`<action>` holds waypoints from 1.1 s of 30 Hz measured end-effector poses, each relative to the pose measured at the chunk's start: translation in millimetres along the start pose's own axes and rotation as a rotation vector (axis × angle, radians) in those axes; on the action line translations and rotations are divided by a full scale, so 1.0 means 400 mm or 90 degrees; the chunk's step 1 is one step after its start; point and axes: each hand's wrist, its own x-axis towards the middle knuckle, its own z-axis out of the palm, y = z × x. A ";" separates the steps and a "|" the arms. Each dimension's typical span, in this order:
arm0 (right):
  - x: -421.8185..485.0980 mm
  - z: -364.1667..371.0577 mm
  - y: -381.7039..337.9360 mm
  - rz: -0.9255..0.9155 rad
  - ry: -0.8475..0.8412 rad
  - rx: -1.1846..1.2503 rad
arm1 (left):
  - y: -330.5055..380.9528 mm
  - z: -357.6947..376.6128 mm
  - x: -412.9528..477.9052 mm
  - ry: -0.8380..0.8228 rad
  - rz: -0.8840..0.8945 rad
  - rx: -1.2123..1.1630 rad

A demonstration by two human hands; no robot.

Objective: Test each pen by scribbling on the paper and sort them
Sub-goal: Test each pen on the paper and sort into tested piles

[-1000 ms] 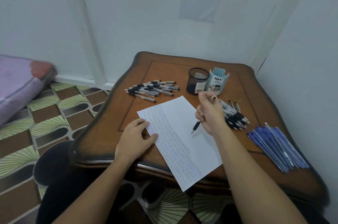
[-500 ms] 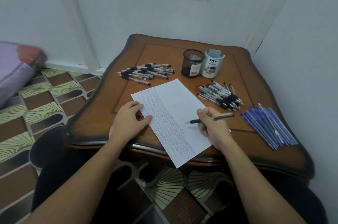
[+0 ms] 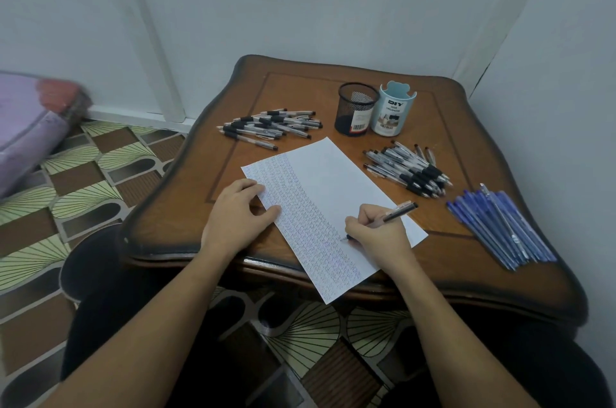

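A white sheet of paper lies slanted on the brown wooden table, its left half filled with rows of small scribbles. My left hand rests flat on the paper's left edge. My right hand grips a black-grip pen in a writing hold, tip down on the paper near its lower right. One pile of black-grip pens lies at the back left, a second black-grip pen pile to the right of the paper, and a bundle of blue pens at the far right.
A black mesh pen cup and a light blue DIY organizer cup stand side by side behind the paper. The table sits in a room corner with walls behind and to the right. A purple mattress lies on the patterned floor at left.
My right hand came down from the right-hand pen pile with a pen, swung it into a writing hold and set its tip on the paper. The left hand stayed on the sheet.
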 end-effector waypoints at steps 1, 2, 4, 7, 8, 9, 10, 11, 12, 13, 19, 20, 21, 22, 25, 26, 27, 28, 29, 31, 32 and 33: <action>0.001 -0.001 0.001 -0.007 -0.006 -0.002 | 0.000 0.001 0.001 0.001 0.001 0.001; 0.002 -0.001 0.001 -0.011 -0.009 0.002 | 0.001 0.002 0.002 0.000 0.001 0.002; 0.003 0.000 0.000 -0.017 -0.015 0.009 | 0.002 0.003 0.001 -0.002 0.000 0.003; 0.003 0.002 0.001 -0.032 -0.018 -0.001 | 0.001 0.002 -0.001 0.000 0.000 0.004; 0.003 0.003 0.001 -0.035 -0.016 -0.001 | 0.001 0.003 -0.001 0.000 0.000 0.005; 0.003 0.003 0.000 -0.035 -0.015 0.001 | 0.001 0.003 0.000 -0.001 0.000 0.005; 0.003 0.003 -0.001 -0.033 -0.015 0.001 | 0.001 0.003 0.000 -0.002 0.000 0.005; 0.003 0.004 -0.002 -0.030 -0.014 -0.002 | 0.001 0.003 0.001 -0.003 -0.001 0.004; 0.003 0.003 -0.003 -0.028 -0.015 -0.003 | 0.001 0.002 0.001 -0.003 -0.002 0.004; 0.004 0.002 -0.002 -0.025 -0.017 0.001 | 0.001 0.002 0.001 -0.004 -0.002 0.004; 0.001 0.001 -0.002 -0.021 -0.012 0.019 | 0.003 0.002 0.000 0.003 0.000 0.002; 0.000 0.003 -0.004 -0.030 -0.007 0.004 | 0.003 0.001 0.000 0.003 0.001 0.004; -0.001 0.003 -0.004 -0.033 0.000 -0.002 | 0.003 0.001 0.000 0.001 0.001 0.005; 0.000 0.002 -0.003 -0.032 0.005 0.003 | 0.002 0.000 0.000 -0.001 0.000 0.005; 0.001 -0.002 0.001 -0.013 0.008 0.031 | 0.000 0.001 0.000 -0.005 0.000 0.002; 0.000 -0.002 0.000 -0.011 0.006 0.029 | 0.001 0.001 0.001 -0.006 -0.001 0.002; 0.000 -0.002 0.000 -0.009 0.004 0.028 | 0.002 0.001 0.001 -0.007 -0.001 0.002; 0.000 -0.001 0.000 -0.007 0.001 0.028 | 0.003 0.002 0.002 -0.008 -0.002 0.002; 0.000 -0.001 0.000 -0.007 -0.001 0.027 | 0.003 0.001 0.001 -0.008 -0.002 0.002; 0.001 -0.001 0.000 -0.006 0.000 0.012 | 0.002 0.001 0.001 -0.006 -0.002 0.004; 0.001 -0.001 0.000 -0.010 0.002 0.005 | 0.002 0.001 0.001 -0.006 -0.003 0.005; 0.000 0.000 0.000 -0.014 0.002 0.000 | 0.001 0.001 0.000 -0.005 -0.004 0.005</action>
